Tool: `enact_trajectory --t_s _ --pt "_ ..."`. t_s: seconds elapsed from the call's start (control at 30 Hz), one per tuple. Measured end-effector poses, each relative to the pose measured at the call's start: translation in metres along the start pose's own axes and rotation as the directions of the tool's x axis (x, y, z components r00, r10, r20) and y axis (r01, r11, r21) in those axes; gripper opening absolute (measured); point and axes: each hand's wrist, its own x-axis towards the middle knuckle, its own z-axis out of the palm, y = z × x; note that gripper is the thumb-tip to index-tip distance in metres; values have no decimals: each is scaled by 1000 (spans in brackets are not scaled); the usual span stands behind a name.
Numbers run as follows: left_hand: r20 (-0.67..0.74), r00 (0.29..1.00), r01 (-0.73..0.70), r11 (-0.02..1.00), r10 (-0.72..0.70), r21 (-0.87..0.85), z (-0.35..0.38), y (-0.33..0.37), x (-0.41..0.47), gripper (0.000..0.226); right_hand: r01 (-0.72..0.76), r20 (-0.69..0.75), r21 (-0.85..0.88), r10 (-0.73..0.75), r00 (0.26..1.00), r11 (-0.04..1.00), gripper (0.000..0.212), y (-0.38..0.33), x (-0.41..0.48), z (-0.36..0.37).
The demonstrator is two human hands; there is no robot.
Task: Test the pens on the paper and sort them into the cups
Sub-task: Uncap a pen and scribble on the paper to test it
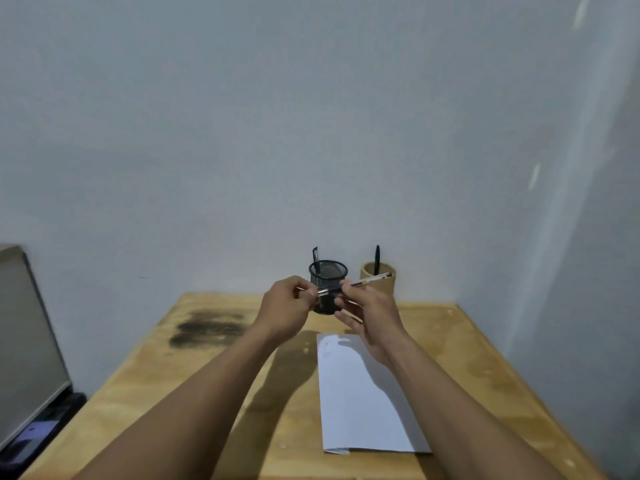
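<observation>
I held a pen [360,283] up in the air with both hands, in front of the black mesh cup [328,287]. My left hand [287,308] pinched its cap end and my right hand [367,315] gripped the middle. The paper [363,393] lay below on the wooden surface [173,393], and the brown cup [379,280] stood near the wall.
</observation>
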Motion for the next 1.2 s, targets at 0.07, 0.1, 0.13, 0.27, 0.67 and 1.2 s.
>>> enact_trajectory --t_s 0.07,0.1,0.13,0.27,0.67,1.2 --pt "12 1000 -7 999 7 -50 3 5 0 13 9 2 31 -9 1000 999 11 -3 -2 -4" --pt "21 1000 -10 998 11 -65 5 7 0 12 12 4 32 -12 1000 999 9 -5 -3 -5" --pt "32 999 -12 997 14 -77 6 8 -1 11 16 6 29 -16 1000 999 6 -6 -4 -7" --pt "28 999 -37 994 39 -99 7 11 1 6 33 35 21 -34 999 999 3 -9 -5 -10" --pt "172 976 177 940 -130 -292 -3 17 2 21 86 57 18 -87 995 996 14 -5 0 -6" --pt "-48 983 184 978 -179 102 1 -50 24 9 65 -91 -297 -96 991 953 10 33 1 -22"
